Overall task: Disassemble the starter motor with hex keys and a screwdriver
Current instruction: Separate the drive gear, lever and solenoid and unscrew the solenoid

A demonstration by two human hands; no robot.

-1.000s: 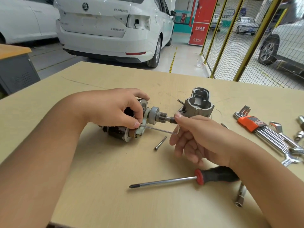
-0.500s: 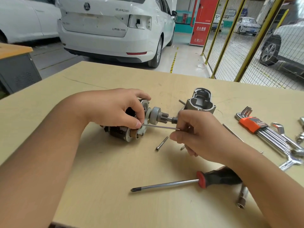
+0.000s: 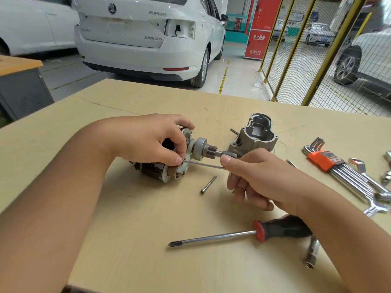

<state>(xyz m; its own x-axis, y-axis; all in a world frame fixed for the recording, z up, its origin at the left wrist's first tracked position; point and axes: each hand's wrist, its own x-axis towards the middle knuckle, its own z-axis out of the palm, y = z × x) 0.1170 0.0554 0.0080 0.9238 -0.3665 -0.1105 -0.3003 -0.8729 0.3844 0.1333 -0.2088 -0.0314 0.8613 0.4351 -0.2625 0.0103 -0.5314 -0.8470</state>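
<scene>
The starter motor (image 3: 160, 170), dark-bodied with a silver pinion gear (image 3: 203, 149) pointing right, lies on the wooden table (image 3: 131, 240). My left hand (image 3: 148, 140) grips it from above, thumb by its white end plate. My right hand (image 3: 256, 176) pinches a thin hex key (image 3: 203, 164) whose tip reaches the end plate under my left thumb. The removed grey aluminium nose housing (image 3: 254, 136) stands just behind my right hand. A red-and-black screwdriver (image 3: 232, 234) lies in front, its handle partly under my right wrist.
A loose long bolt (image 3: 208, 184) lies between the motor and my right hand. A hex key set in an orange holder (image 3: 325, 159) and wrenches (image 3: 372, 187) sit at the right. A socket bit (image 3: 312, 253) lies near the front edge. White cars and a yellow fence stand beyond the table.
My right hand has turned the hex key, so its bent end, visible before, is now hidden in my fingers. My left hand and the motor stay put.
</scene>
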